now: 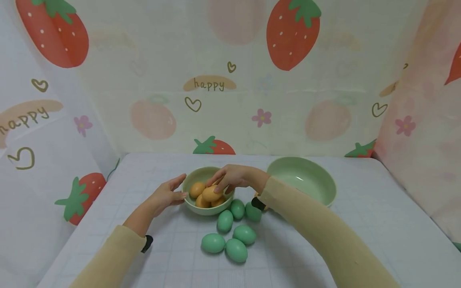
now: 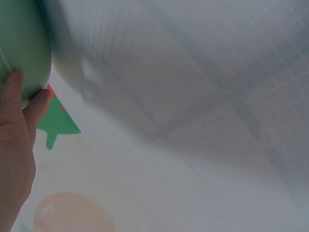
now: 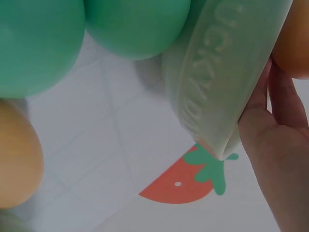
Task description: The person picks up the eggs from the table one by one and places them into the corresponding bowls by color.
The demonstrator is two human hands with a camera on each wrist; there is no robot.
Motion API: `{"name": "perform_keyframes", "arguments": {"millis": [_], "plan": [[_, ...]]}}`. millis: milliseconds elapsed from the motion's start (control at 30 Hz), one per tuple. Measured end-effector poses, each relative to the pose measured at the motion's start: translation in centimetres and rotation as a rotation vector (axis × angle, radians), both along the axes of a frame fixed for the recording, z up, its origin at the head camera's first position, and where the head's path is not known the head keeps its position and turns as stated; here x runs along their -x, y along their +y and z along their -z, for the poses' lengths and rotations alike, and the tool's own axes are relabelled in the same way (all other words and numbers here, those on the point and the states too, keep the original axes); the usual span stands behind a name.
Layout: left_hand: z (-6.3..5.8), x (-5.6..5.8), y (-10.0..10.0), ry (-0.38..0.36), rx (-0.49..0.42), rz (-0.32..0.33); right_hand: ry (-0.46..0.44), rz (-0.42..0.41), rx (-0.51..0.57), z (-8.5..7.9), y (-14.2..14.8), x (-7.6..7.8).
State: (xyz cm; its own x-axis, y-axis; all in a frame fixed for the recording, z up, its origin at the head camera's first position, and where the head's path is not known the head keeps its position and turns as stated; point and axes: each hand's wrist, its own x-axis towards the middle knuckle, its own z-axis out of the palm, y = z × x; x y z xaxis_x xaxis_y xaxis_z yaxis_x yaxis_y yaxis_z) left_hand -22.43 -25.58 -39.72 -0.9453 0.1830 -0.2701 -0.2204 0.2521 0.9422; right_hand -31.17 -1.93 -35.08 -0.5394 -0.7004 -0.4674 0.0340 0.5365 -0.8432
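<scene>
A: ok, what's laid out up front?

B: 6 green eggs (image 1: pixel 236 250), scattered on the checked cloth (image 1: pixel 173 256). They look smooth, so some rolling should be expected if they're nudged.

A: And the bowl behind?

B: The small green bowl (image 1: pixel 207 211) is touched at its left side by the left hand (image 1: pixel 166 197), thumb and fingers spread. Looks stiff, probably light, so easily tipped.

A: The orange egg (image 1: pixel 211 194)?

B: Held in that bowl, among other orange eggs (image 1: pixel 197 189), pinched by the right hand (image 1: pixel 235 176). Likely light, hard and slippery; real or fake can't be told. Best gripped gently round its widest part.

A: Further back?

B: 1 more orange egg (image 3: pixel 19 154), partly hidden by the right cuff (image 1: pixel 271 190) in the head view, then a large green bowl (image 1: pixel 306 180).
</scene>
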Motion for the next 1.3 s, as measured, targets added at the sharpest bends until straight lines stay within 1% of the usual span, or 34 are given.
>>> {"name": "perform_keyframes", "arguments": {"millis": [267, 433, 567, 733, 967, 1300], "plan": [[-0.1, 0.2, -0.1, -0.004, -0.001, 0.000, 0.035, -0.055, -0.063, 0.0, -0.6, 0.0], [0.1, 0.4, -0.1, -0.004, -0.004, 0.002, 0.062, -0.069, -0.091, 0.0, -0.9, -0.1], [0.1, 0.5, -0.1, -0.003, -0.004, 0.003, 0.049, -0.080, -0.096, 0.0, -1.0, 0.0], [0.0, 0.4, -0.1, -0.005, -0.003, 0.001, 0.029, -0.129, -0.092, 0.1, -1.1, 0.2], [0.0, 0.5, -0.2, -0.011, -0.004, 0.005, 0.114, -0.193, -0.145, 0.3, -1.4, 0.3], [-0.1, 0.3, -0.2, -0.003, -0.010, 0.009, 0.091, -0.226, -0.150, 0.4, -1.8, 0.4]]}}
